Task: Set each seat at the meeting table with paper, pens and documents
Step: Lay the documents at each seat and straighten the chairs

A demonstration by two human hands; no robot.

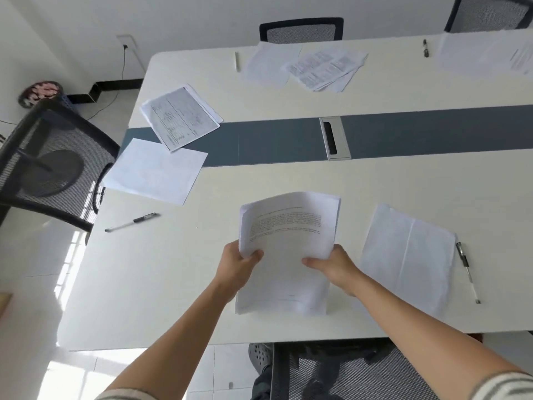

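Left hand point(239, 262) and right hand point(336, 265) grip one document point(288, 241) at the table's point(173, 284) near edge. Three pens point(132, 222), perhaps four, lie around.

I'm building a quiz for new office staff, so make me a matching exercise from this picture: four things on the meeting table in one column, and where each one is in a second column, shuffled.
Things
1. near document
2. near-left pen
3. near-right pen
4. cable slot

Places
A. set in the blue strip
B. beside the creased blank sheets
C. gripped by the left hand and right hand
D. lying alone, near the mesh chair

Pairs: 1-C, 2-D, 3-B, 4-A
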